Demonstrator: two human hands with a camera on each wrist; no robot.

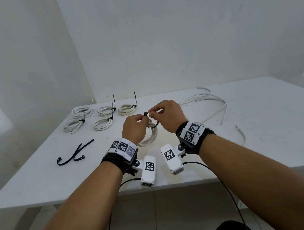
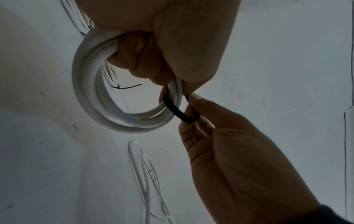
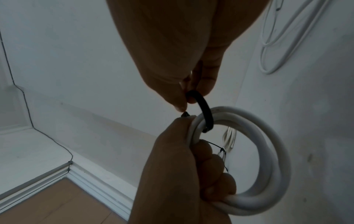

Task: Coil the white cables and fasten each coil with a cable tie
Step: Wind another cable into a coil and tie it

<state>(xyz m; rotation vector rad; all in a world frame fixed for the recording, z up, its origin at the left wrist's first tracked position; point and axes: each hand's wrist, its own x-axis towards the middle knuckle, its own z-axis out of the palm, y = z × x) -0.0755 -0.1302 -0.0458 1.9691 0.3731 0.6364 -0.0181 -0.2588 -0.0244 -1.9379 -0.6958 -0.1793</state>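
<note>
A white cable coil (image 1: 150, 138) hangs from my left hand (image 1: 142, 118), whose fingers curl through it, above the table's (image 1: 42, 181) middle. A black cable tie (image 1: 145, 113) loops around the coil's top strands. My right hand (image 1: 152, 113) pinches the tie's upper part between thumb and fingertips, close against the left hand. In the left wrist view the tie (image 2: 177, 111) passes under the coil (image 2: 86, 91) into the right hand (image 2: 193, 109). In the right wrist view the tie (image 3: 204, 110) arcs from the right hand (image 3: 188, 100) over the coil (image 3: 268, 151), which the left hand (image 3: 182, 166) grips.
Several tied coils (image 1: 102, 111) with upright tie tails lie at the back left. Two spare black ties (image 1: 73, 154) lie front left. Loose white cables (image 1: 211, 100) sprawl at the back right, and a short cable piece (image 1: 241, 134) lies nearer. The table's front edge (image 1: 172, 185) runs below the wrists.
</note>
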